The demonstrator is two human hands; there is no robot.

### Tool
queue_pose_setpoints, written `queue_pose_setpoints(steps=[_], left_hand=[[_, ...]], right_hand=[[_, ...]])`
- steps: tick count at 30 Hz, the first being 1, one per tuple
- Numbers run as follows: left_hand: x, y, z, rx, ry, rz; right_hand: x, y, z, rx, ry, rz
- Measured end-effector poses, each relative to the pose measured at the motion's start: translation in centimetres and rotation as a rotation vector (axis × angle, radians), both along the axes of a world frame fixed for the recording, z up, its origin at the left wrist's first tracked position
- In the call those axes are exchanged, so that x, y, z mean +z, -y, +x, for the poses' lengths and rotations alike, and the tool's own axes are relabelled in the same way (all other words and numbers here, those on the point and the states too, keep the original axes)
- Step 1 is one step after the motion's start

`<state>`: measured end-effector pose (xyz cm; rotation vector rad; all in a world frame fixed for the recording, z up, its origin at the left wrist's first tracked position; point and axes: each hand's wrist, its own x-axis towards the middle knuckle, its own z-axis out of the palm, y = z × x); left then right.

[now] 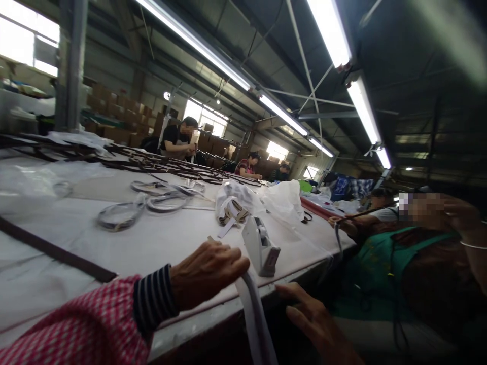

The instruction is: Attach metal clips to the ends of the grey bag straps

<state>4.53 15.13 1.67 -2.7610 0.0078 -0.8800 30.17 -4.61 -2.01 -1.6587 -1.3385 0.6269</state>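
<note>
My left hand, in a red-checked sleeve with a striped cuff, rests at the front edge of the white table, its fingers curled over a white strap that hangs down past the edge. My right hand is lower, below the table edge just right of the strap, with fingers stretched out and nothing visible in it. A white tape dispenser stands just beyond my left hand.
Coiled straps and dark belts lie across the table, with white plastic bags further along. A person in a green apron sits close at the right. Other workers sit along the far side. Cardboard boxes are stacked behind.
</note>
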Motion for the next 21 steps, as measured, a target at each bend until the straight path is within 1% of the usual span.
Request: queue_pose_setpoints(steps=[1, 2, 4, 5, 6, 8, 10, 12, 14, 18, 21], left_hand=[[-0.5, 0.8, 0.1, -0.016, -0.019, 0.073], [-0.8, 1.4, 0.1, -0.022, -0.031, 0.119], [-1.1, 1.5, -0.2, -0.008, -0.049, 0.114], [-1.0, 1.1, -0.4, 0.007, -0.064, 0.071], [-0.8, 0.4, -0.6, 0.024, -0.082, 0.017], [-0.1, -1.1, -1.0, 0.073, -0.118, -0.066], [0.4, -2.2, -1.3, 0.118, -0.136, -0.077], [0.7, -2.6, -1.5, 0.131, -0.152, -0.037], [0.7, -2.2, -1.6, 0.117, -0.162, 0.022], [0.5, -0.2, -1.4, 0.119, -0.141, 0.146], [0.2, 0.9, -1.0, 0.121, -0.133, 0.185]], right_hand=[[-0.4, -1.5, -1.8, 0.052, 0.006, -0.017], [-0.7, -2.8, -3.6, 0.139, -0.04, -0.047], [-0.9, -4.6, -6.2, 0.308, -0.238, -0.13], [-0.8, -5.2, -7.0, 0.353, -0.327, -0.148], [-0.8, -5.5, -7.4, 0.365, -0.39, -0.147], [-0.6, -5.6, -7.1, 0.31, -0.415, -0.109], [-0.5, -5.3, -6.3, 0.249, -0.386, -0.097], [-0.5, -5.1, -5.7, 0.242, -0.377, -0.122], [-0.3, -5.1, -5.8, 0.258, -0.381, -0.123], [0.6, -5.9, -7.2, 0.301, -0.335, -0.114], [1.4, -6.7, -8.2, 0.34, -0.282, -0.124]])
